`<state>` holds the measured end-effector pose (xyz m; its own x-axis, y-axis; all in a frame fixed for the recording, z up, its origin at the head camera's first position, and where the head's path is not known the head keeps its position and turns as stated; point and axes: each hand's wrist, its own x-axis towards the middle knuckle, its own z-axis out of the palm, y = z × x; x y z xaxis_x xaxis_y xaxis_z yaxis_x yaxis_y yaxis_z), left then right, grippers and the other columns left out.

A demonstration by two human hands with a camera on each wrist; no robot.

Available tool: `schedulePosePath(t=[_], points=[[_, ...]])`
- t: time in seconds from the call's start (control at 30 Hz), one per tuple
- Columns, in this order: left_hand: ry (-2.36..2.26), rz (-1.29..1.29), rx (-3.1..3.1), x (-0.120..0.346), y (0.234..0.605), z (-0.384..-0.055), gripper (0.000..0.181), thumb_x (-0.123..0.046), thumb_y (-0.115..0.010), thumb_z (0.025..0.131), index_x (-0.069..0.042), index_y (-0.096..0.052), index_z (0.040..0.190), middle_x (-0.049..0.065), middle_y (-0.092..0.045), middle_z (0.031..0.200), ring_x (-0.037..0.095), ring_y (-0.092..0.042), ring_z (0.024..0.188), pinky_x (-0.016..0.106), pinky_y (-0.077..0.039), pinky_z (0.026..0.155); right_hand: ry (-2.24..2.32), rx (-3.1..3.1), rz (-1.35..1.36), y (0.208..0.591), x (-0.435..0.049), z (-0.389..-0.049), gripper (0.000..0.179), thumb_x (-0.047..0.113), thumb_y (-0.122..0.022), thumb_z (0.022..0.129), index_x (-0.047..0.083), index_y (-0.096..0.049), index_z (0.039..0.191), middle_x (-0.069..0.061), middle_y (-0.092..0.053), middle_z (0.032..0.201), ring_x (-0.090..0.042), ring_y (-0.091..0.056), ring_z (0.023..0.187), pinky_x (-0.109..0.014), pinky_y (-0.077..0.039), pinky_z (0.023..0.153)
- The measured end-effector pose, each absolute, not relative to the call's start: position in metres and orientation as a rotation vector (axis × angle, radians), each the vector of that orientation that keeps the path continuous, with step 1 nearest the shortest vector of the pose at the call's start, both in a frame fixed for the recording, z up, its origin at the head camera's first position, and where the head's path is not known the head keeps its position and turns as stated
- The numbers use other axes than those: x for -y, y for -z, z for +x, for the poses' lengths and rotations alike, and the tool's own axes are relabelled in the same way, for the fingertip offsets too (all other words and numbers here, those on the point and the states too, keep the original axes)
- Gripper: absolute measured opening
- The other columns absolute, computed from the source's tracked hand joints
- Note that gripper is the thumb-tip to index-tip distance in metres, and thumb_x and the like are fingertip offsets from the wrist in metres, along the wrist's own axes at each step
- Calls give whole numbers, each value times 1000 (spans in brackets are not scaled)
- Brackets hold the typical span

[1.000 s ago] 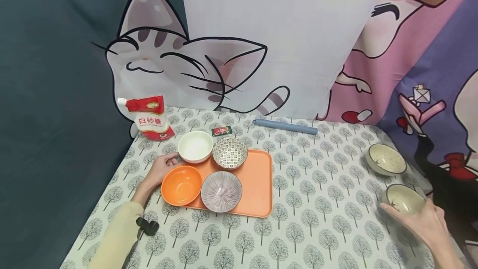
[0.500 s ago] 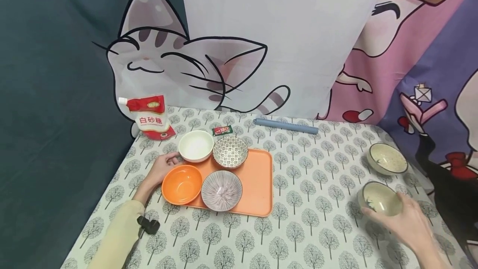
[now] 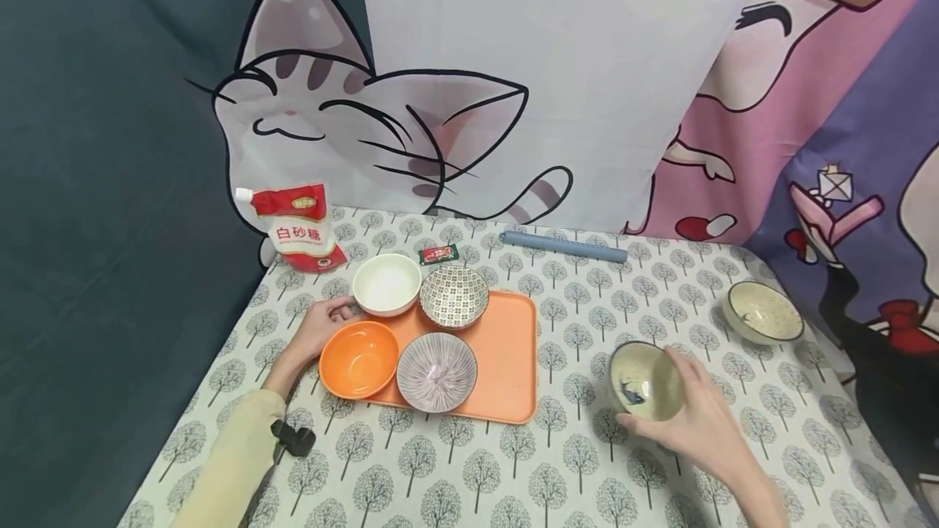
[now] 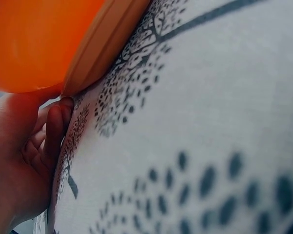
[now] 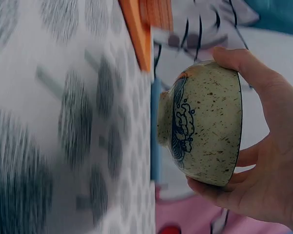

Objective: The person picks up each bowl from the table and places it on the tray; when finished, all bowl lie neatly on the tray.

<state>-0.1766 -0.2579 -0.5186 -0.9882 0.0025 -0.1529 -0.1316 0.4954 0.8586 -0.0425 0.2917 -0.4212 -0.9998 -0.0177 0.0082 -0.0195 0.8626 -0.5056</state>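
A speckled cream bowl [image 5: 207, 124] with a dark rim and a blue wave pattern is held in my right hand [image 3: 697, 418], raised over the cloth. The thumb and fingers grip its wall from opposite sides. At the left end of the orange tray [image 3: 513, 357], my left hand [image 3: 323, 328] holds the tray's edge, thumb at the rim and fingers curled beneath, seen in the left wrist view. Four bowls crowd the tray's left part: a white bowl [image 3: 387, 285], a checked bowl [image 3: 455, 297], an orange bowl [image 3: 359, 360] and a purple-striped bowl [image 3: 437, 373].
Another speckled cream bowl [image 3: 764, 314] stands at the table's right edge. Along the back lie a blue-grey rod [image 3: 563, 247] and a small red-green packet [image 3: 438, 254]. A red and white sugar pouch [image 3: 299, 226] stands back left. Tree-print cloth [image 3: 513, 471] covers the table.
My right hand has carried the speckled bowl leftward from the table's right edge towards the tray. My left hand has stayed at the tray's left edge.
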Motion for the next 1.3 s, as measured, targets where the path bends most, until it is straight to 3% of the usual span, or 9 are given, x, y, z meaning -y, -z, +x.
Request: schedulePosePath(t=[0.3, 0.47, 0.67, 1.3], points=[[-1526, -118, -2583, 259, 517, -175, 54, -22, -71, 95, 6, -57, 138, 5, -64, 88, 9, -54, 73, 19, -47, 66, -975, 2951, 330, 435, -228, -51, 130, 58, -94, 55, 7, -31, 157, -21, -47, 145, -45, -57, 121, -73, -49, 86], [-1545, -110, -2579, 259, 517, -175, 50, -19, -70, 95, 6, -58, 137, 5, -63, 88, 8, -53, 72, 18, -47, 66, -984, 2929, 459, 446, -202, -58, 129, 56, -96, 52, 6, -35, 156, -17, -47, 147, -40, -57, 124, -72, -47, 92], [-1563, -105, -2566, 259, 517, -175, 50, -18, -70, 95, 6, -57, 137, 5, -62, 88, 7, -53, 72, 18, -47, 65, -1007, 2899, 570, 453, -180, -66, 130, 53, -97, 50, 8, -36, 156, -9, -47, 147, -33, -57, 125, -62, -50, 97], [-1575, -111, -2552, 259, 515, -176, 51, -18, -71, 95, 6, -57, 137, 5, -63, 88, 9, -53, 72, 19, -47, 65, -951, 2959, 751, 460, -161, -72, 135, 56, -96, 53, 2, -29, 158, -16, -43, 151, -32, -52, 132, -58, -47, 104]])
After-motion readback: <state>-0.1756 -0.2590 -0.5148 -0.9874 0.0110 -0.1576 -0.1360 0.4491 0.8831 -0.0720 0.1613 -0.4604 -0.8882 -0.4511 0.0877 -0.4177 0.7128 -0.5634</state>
